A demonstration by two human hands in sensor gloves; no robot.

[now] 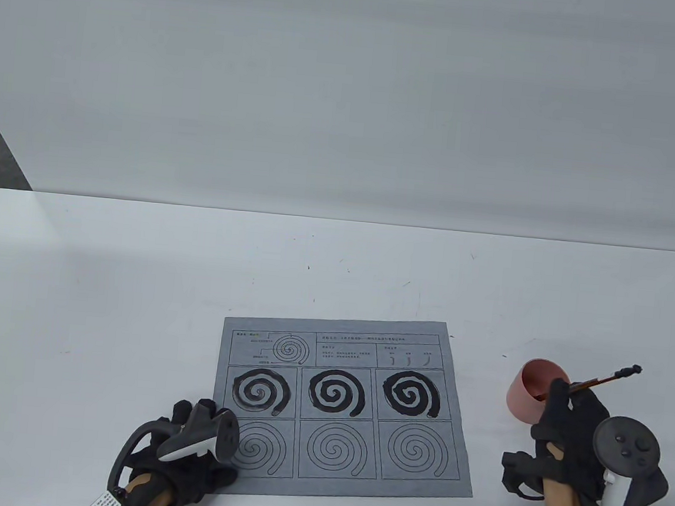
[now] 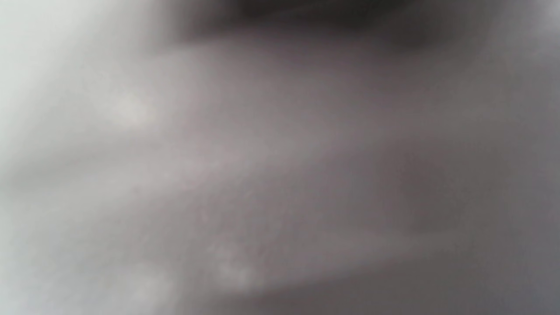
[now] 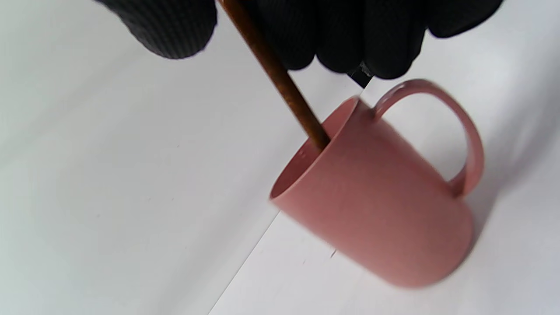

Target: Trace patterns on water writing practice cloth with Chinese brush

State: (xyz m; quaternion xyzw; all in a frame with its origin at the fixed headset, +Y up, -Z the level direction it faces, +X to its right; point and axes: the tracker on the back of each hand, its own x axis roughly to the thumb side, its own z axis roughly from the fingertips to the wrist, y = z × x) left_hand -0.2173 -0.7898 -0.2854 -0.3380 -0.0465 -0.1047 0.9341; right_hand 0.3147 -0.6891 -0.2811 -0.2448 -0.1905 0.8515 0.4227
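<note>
The grey practice cloth lies flat on the white table, with three spirals inked black in its upper row and three thin outlined spirals below. My left hand rests on the cloth's lower left corner, over part of the bottom left spiral. My right hand grips the brown brush, whose shaft slants down into the pink cup; the brush tip is hidden inside the cup. The left wrist view is a grey blur.
The cup stands right of the cloth, its handle turned toward my right hand. The table's far edge meets a white backdrop.
</note>
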